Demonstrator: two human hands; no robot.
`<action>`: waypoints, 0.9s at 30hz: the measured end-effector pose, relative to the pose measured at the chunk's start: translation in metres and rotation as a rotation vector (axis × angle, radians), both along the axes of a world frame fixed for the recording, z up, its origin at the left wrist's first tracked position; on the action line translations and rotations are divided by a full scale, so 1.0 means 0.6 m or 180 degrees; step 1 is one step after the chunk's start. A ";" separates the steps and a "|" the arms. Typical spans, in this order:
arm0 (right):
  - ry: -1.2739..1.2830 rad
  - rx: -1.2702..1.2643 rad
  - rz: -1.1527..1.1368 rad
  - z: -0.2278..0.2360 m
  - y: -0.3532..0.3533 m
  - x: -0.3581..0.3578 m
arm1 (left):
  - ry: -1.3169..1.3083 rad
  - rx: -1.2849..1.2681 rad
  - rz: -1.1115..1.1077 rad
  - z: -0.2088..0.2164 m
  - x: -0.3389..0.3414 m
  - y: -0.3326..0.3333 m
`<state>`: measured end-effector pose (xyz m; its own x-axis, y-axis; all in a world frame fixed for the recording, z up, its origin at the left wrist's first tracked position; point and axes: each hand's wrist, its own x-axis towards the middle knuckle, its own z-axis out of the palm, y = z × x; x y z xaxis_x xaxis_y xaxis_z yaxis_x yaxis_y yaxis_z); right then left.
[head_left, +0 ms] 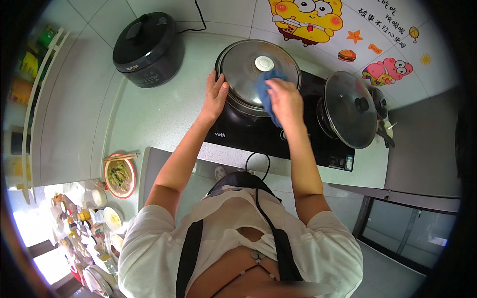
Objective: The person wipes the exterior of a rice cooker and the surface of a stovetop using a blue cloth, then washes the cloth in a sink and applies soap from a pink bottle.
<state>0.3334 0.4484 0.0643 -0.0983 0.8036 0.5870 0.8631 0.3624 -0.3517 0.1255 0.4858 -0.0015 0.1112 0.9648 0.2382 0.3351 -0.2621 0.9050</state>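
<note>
The person's forearms reach forward over the pale speckled counter (156, 111), bare below white sleeves (158, 223). To the left, a red-rimmed plate of food (132, 185) has chopsticks (120, 157) across its far edge. Ahead lies a glossy black cooktop (238, 135), and on its left part stands the wide metal pot (244, 110), upright and covered.

The right hand (287, 102) grips a bunched cloth (266, 97), dusky blue and creased, pressed on the lid just beside the knob and trailing down over the near rim. The left hand (215, 97) holds nothing; its fingers are extended, resting against the lid's left edge.

The lid (241, 74) sits level on the pot, round, gently domed and silvery grey, with rings along its border and bright glare near the cloth. Yellowish-brown tints show on its far right side; whether stain or reflection, I cannot tell. Its knob (264, 63) is round and whitish. Right of the pot is a glass-lidded pan (349, 111); farther left stands a dark electric cooker (149, 54). Cartoon stickers (307, 22) brighten the tiled wall behind
</note>
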 end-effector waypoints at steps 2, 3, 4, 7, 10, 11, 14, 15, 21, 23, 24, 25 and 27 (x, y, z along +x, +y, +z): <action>0.0018 0.0185 0.0263 -0.012 0.009 -0.038 | -0.0146 -0.0177 -0.0124 0.008 -0.006 0.003; 0.0037 0.0207 0.0382 -0.009 0.018 -0.056 | -0.0270 -0.0340 -0.0140 0.019 -0.009 0.000; 0.0039 0.0178 0.0388 -0.008 0.025 -0.071 | -0.0451 -0.0457 -0.0095 0.024 -0.009 -0.001; -0.0114 0.0215 0.0900 -0.017 0.032 -0.097 | -0.1007 -0.0822 -0.0134 0.021 -0.014 0.004; -0.0280 0.0001 0.1271 -0.017 0.005 -0.096 | -0.1144 -0.0810 -0.0164 0.024 -0.019 0.001; -0.0234 -0.0145 0.1266 -0.014 -0.006 -0.081 | -0.1109 -0.0783 -0.0175 0.017 -0.022 0.003; -0.0093 -0.0074 0.0610 -0.014 -0.033 -0.018 | -0.0863 -0.0868 -0.0141 0.025 -0.024 -0.004; 0.0156 -0.0260 0.0295 -0.009 -0.046 0.007 | -0.0811 -0.0914 -0.0175 0.029 -0.025 -0.006; 0.0468 -0.1144 -0.0305 -0.027 -0.107 0.094 | -0.0707 -0.0771 -0.0273 0.022 -0.029 -0.009; 0.0780 -0.1750 0.0123 -0.034 -0.123 0.089 | -0.0969 -0.0842 -0.0303 0.021 -0.038 -0.016; 0.0793 -0.1872 0.0413 -0.041 -0.124 0.080 | -0.1076 -0.0885 -0.0291 0.012 -0.045 -0.018; 0.0827 -0.2000 0.0576 -0.047 -0.128 0.065 | -0.1184 -0.0925 -0.0269 -0.001 -0.058 -0.021; 0.0814 -0.2163 0.0838 -0.068 -0.129 0.032 | -0.1530 -0.1013 0.0028 -0.047 -0.089 -0.027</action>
